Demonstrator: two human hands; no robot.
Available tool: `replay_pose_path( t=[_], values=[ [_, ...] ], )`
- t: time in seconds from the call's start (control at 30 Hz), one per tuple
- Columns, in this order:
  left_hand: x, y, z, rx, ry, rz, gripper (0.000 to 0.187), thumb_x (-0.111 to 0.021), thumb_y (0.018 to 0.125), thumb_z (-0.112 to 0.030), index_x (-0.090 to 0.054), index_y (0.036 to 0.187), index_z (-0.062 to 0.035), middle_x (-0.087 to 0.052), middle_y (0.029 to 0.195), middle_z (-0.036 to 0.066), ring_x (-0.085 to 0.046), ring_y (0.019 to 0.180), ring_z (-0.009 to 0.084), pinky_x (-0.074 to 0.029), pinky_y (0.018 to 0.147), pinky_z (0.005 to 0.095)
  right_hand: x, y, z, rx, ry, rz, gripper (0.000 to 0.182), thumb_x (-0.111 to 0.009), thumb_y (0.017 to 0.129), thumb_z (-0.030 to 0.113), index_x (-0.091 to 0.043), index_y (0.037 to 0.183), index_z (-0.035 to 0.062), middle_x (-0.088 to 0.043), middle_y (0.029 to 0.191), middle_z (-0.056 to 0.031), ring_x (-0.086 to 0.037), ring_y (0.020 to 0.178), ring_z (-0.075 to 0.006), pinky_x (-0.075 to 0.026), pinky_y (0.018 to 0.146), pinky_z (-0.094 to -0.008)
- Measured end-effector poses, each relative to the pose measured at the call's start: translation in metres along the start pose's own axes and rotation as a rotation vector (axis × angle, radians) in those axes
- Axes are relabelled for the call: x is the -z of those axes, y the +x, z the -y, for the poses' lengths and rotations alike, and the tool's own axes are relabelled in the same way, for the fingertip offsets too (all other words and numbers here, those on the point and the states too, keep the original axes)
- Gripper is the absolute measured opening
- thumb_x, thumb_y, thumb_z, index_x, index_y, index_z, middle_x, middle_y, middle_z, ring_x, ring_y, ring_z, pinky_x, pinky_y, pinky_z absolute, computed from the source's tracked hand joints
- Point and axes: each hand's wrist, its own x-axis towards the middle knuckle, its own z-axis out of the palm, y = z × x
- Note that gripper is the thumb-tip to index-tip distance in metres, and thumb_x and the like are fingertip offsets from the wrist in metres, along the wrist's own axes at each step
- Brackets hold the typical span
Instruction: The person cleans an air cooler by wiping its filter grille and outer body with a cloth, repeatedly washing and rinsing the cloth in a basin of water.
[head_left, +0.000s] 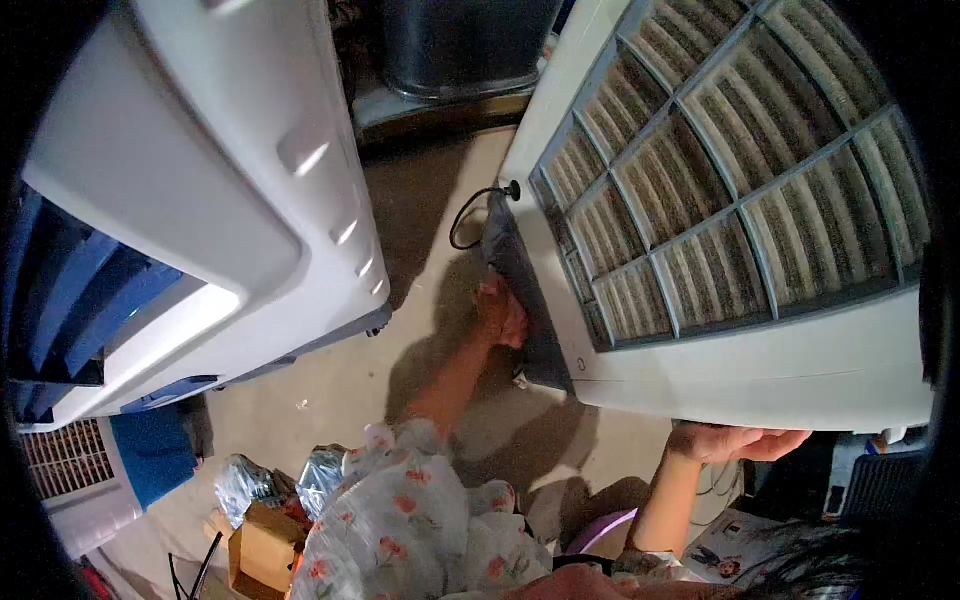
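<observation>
A white air cooler (690, 385) with a grey base fills the right side, its dusty louvred grille (700, 170) facing me. It looks tilted in this view. My left hand (503, 312) is closed at the grey base (530, 300), its fingertips partly hidden. Against the cooler's near white side rests my right hand (740, 442), fingers bent along the edge and partly covered by the casing. A black cord (465, 220) with a plug end hangs at the cooler's corner, just above my left hand.
Another large white cooler (230, 200) with blue louvres stands at left. A dark bin (470, 45) is at the top. An open cardboard box (265, 550) and plastic-wrapped items (245, 487) lie on the floor at lower left, near a blue-sided unit (155, 455).
</observation>
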Motion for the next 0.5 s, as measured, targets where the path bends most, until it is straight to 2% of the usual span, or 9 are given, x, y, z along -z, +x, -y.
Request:
replay_pose_path(
  t=[0.1, 0.27, 0.3, 0.33, 0.4, 0.47, 0.5],
  values=[
    [0.007, -0.018, 0.005, 0.054, 0.024, 0.018, 0.050, -0.047, 0.077, -0.008, -0.036, 0.126, -0.0040, -0.043, 0.119, 0.018, -0.042, 0.110, 0.0318, -0.031, 0.095, 0.0389, -0.004, 0.002, 0.003, 0.021, -0.001, 0.028, 0.048, -0.030, 0.090, 0.014, -0.018, 0.134, 0.0012, -0.024, 0.138, -0.0178, -0.031, 0.125, -0.0271, -0.029, 0.103, -0.0411],
    [0.012, 0.009, -0.031, -0.105, -0.199, -0.094, 0.048, -0.049, 0.079, -0.016, -0.038, 0.125, -0.0039, -0.046, 0.116, 0.020, -0.046, 0.105, 0.0336, -0.036, 0.091, 0.0398, 0.001, 0.005, -0.002, 0.009, -0.051, 0.054, 0.050, -0.028, 0.091, 0.018, -0.014, 0.135, 0.0015, -0.022, 0.138, -0.0204, -0.030, 0.124, -0.0297, -0.031, 0.102, -0.0403],
    [0.010, 0.016, -0.025, -0.104, -0.186, -0.089, 0.048, -0.049, 0.080, -0.017, -0.038, 0.125, -0.0039, -0.046, 0.116, 0.020, -0.047, 0.105, 0.0339, -0.037, 0.090, 0.0400, 0.002, 0.002, -0.002, -0.048, -0.021, 0.024, 0.049, -0.028, 0.091, 0.018, -0.014, 0.136, 0.0034, -0.019, 0.139, -0.0179, -0.030, 0.124, -0.0291, -0.033, 0.100, -0.0409],
    [0.008, 0.019, -0.017, -0.084, -0.162, -0.072, 0.048, -0.049, 0.080, -0.019, -0.039, 0.125, -0.0038, -0.047, 0.115, 0.020, -0.047, 0.104, 0.0343, -0.037, 0.090, 0.0402, 0.004, -0.002, -0.003, -0.106, 0.008, -0.006, 0.049, -0.028, 0.092, 0.019, -0.013, 0.136, 0.0052, -0.017, 0.140, -0.0155, -0.029, 0.123, -0.0286, -0.035, 0.098, -0.0415],
    [0.008, 0.008, -0.003, 0.008, -0.080, 0.007, 0.048, -0.050, 0.081, -0.021, -0.040, 0.124, -0.0038, -0.048, 0.114, 0.021, -0.049, 0.102, 0.0350, -0.039, 0.088, 0.0406, 0.003, -0.002, -0.001, -0.092, -0.018, 0.013, 0.049, -0.028, 0.092, 0.019, -0.013, 0.136, 0.0054, -0.016, 0.140, -0.0158, -0.029, 0.123, -0.0286, -0.035, 0.098, -0.0414],
    [0.013, -0.013, 0.012, 0.122, -0.027, 0.129, 0.048, -0.051, 0.082, -0.024, -0.040, 0.124, -0.0037, -0.049, 0.113, 0.021, -0.051, 0.101, 0.0357, -0.041, 0.087, 0.0409, -0.002, 0.008, 0.002, 0.058, -0.118, 0.103, 0.049, -0.027, 0.091, 0.019, -0.015, 0.135, 0.0022, -0.020, 0.139, -0.0210, -0.030, 0.124, -0.0296, -0.031, 0.102, -0.0399],
    [0.019, -0.026, 0.010, 0.177, -0.045, 0.187, 0.048, -0.051, 0.082, -0.026, -0.041, 0.124, -0.0037, -0.050, 0.113, 0.022, -0.052, 0.100, 0.0361, -0.042, 0.086, 0.0411, -0.002, 0.008, 0.003, 0.109, -0.193, 0.148, 0.049, -0.028, 0.091, 0.019, -0.014, 0.136, 0.0033, -0.018, 0.140, -0.0171, -0.028, 0.124, -0.0282, -0.032, 0.101, -0.0397]
  ],
)
